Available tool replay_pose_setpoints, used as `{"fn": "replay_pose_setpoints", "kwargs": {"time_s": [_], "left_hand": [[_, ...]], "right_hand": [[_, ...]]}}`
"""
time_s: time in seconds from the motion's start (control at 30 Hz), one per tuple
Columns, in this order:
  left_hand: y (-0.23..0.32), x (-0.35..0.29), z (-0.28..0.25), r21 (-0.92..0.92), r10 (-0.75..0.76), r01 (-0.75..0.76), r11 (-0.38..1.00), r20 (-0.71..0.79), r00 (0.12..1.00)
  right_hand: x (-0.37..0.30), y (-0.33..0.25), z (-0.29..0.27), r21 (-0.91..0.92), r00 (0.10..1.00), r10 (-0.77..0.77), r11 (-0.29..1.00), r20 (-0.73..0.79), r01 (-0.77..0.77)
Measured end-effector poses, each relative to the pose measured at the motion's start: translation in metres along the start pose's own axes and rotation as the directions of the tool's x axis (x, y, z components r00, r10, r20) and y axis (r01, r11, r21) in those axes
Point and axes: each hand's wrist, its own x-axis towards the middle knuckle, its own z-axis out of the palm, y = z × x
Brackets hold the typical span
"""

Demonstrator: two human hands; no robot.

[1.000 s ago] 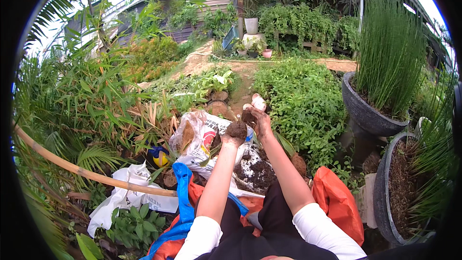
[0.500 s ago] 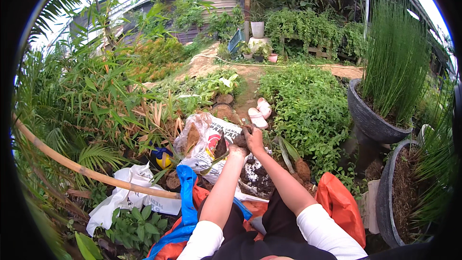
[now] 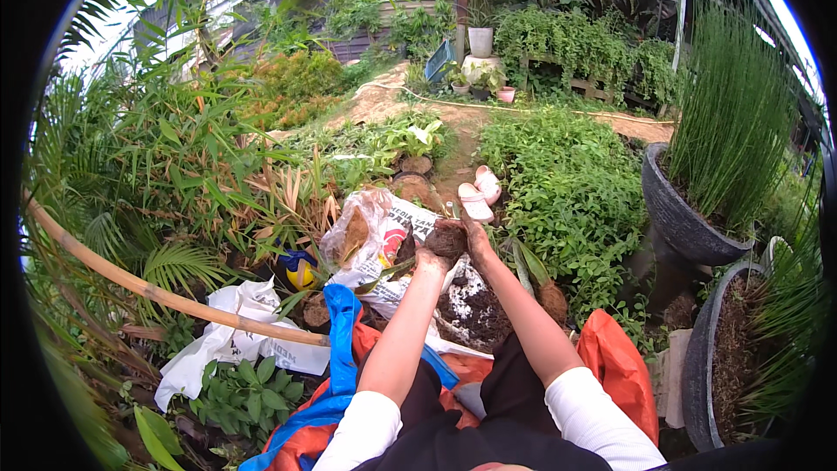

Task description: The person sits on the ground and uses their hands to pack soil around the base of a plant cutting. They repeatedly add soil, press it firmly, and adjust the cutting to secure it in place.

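the left hand (image 3: pixel 429 259) supports a rounded soil ball (image 3: pixel 446 242) above the white sack (image 3: pixel 368 276), its fingers mostly hidden; the right hand (image 3: pixel 479 244) is at the ball's right side, grip unclear. the ball looks largely shaped; loose soil (image 3: pixel 475 312) remains spread nearer.

There are two hands (image 3: pixel 478 247), one soil ball (image 3: pixel 446 241), two pale clogs (image 3: pixel 475 202), one bamboo pole (image 3: pixel 166 299) and two big dark pots (image 3: pixel 684 218).

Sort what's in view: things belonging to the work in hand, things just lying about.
Work, by appearance:
- soil clump in the left hand, right hand at its side
- loose dark soil nearby

Apparently lying about:
- pink clogs
- tan pole
- yellow-and-blue object
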Motion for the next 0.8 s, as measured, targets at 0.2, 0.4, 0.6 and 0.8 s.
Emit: {"fn": "replay_pose_setpoints", "kwargs": {"time_s": [0.2,0.4,0.6,0.8], "left_hand": [[-0.052,-0.014,0.029,0.58,0.291,-0.199,0.79,-0.069,0.954],[-0.049,-0.013,0.031,0.724,0.575,-0.344,0.598,-0.09,0.813],[-0.081,-0.018,0.049,0.825,0.695,-0.402,0.397,0.016,0.719],[-0.094,-0.022,0.051,0.851,0.701,-0.443,0.281,0.133,0.7]], "right_hand": [[0.0,0.012,-0.002,-0.381,0.957,-0.261,0.904,-0.126,0.196],[-0.004,0.014,-0.005,-0.732,0.912,-0.403,0.642,-0.072,0.225],[-0.014,0.0,0.008,-0.152,0.948,-0.241,0.965,-0.209,0.212],[-0.024,0.013,0.024,-0.503,0.836,-0.478,0.81,-0.27,0.301]]}}
